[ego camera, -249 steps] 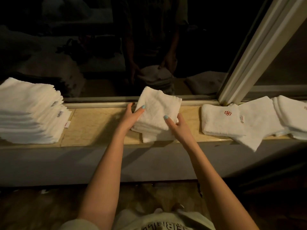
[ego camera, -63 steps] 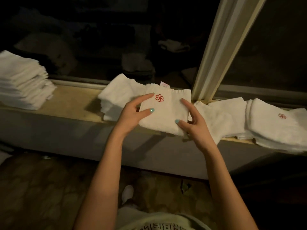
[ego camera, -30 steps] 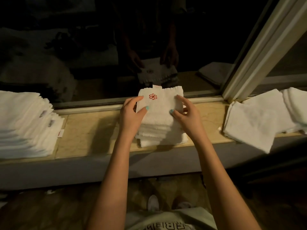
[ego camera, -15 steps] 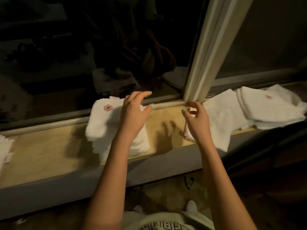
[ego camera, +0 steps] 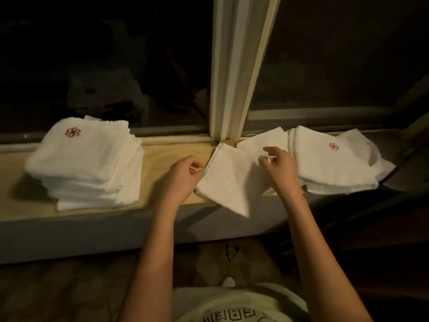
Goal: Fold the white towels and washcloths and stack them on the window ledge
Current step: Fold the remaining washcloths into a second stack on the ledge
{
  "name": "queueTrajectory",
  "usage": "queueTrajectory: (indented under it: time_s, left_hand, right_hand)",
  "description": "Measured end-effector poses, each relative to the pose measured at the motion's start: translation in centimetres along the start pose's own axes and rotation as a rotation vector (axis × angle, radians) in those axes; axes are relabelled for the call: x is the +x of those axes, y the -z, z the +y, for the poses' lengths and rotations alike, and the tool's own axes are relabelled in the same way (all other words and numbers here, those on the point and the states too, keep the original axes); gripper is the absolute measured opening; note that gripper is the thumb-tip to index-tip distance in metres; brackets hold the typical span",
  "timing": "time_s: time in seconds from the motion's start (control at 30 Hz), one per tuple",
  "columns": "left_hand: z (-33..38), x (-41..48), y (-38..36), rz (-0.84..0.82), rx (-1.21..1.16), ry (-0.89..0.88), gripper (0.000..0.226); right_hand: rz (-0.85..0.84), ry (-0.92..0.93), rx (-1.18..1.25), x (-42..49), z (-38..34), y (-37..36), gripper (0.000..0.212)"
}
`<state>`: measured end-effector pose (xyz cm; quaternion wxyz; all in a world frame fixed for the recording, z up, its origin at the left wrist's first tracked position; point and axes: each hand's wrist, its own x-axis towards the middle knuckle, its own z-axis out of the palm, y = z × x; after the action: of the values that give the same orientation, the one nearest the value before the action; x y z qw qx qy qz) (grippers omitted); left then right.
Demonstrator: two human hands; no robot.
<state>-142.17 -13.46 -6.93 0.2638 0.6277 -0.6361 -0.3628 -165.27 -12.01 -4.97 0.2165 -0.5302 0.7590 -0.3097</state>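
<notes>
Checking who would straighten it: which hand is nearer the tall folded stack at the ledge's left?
Left. The left hand sits right of the folded stack, at the left edge of the loose washcloth; the right hand is farther right, over that washcloth.

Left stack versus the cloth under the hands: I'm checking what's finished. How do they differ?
The left stack is many folded layers, squared up on the ledge. The cloth lies thin and skewed, one corner overhanging the edge. The stack shows a red emblem, the cloth none. Both are white.
</notes>
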Motion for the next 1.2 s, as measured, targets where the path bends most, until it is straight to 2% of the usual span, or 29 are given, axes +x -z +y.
queueTrajectory:
  time_s: [0.1,0.2,0.4,0.6,0.73,0.87,1.0,1.2]
  left_hand:
    - [-0.9,-1.5,-0.4,0.035,0.011,0.085,0.005]
    - [-1.6,-2.8,-1.0,0.056,0.011,0.168,0.01]
    - [-0.4,-4.0,-3.1,0.142,-0.319,0.307,0.009]
    - [0.5,-3.9,-3.8,0.268,-0.471,0.352,0.014]
    - [0.4,-3.3,-3.3,0.311,-0.447,0.341,0.013]
    - [-0.2,-2.2,-1.6,0.356,-0.323,0.337,0.007]
    - [-0.5,-1.5,-0.4,0.29,-0.167,0.293,0.005]
    - [-0.9,-2.2,-1.2,0.225,-0.324,0.334,0.004]
  right_hand:
    - [-0.114,0.038,-0.037,0.5,0.8,0.0,0.032]
    - [-0.172,0.08,-0.068,1.0,1.5,0.0,0.034]
    - [-0.276,0.117,-0.097,2.3,1.8,0.9,0.033]
    - [-0.379,0.166,-0.021,2.5,2.0,1.6,0.018]
    - [-0.435,0.121,-0.026,2.6,1.7,1.7,0.029]
    - [-0.583,0.069,-0.003,2.0,1.7,1.8,0.033]
    - [-0.623,0.079,-0.017,0.9,1.9,1.5,0.035]
    - [-0.577,0.054,0.042,0.9,2.3,1.0,0.039]
